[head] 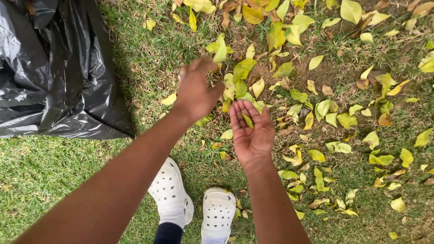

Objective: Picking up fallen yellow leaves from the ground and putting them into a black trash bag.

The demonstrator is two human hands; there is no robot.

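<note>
Head | lawn (54, 171), yellow leaves (325, 113) | right grip (251, 131) open, cupping leaf (247, 120) | left grip (195, 88) unclear

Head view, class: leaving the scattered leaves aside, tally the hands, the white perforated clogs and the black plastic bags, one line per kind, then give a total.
Hands: 2, the left hand back up over the leaves and the right hand palm up holding a small green leaf
White clogs: 2
Black plastic bags: 1
Total: 5

Two hands: left hand (195, 90) and right hand (251, 133). One black bag (54, 68). Two white clogs (171, 192). Fallen leaves (316, 108) on the grass (40, 171): too many to count.
</note>
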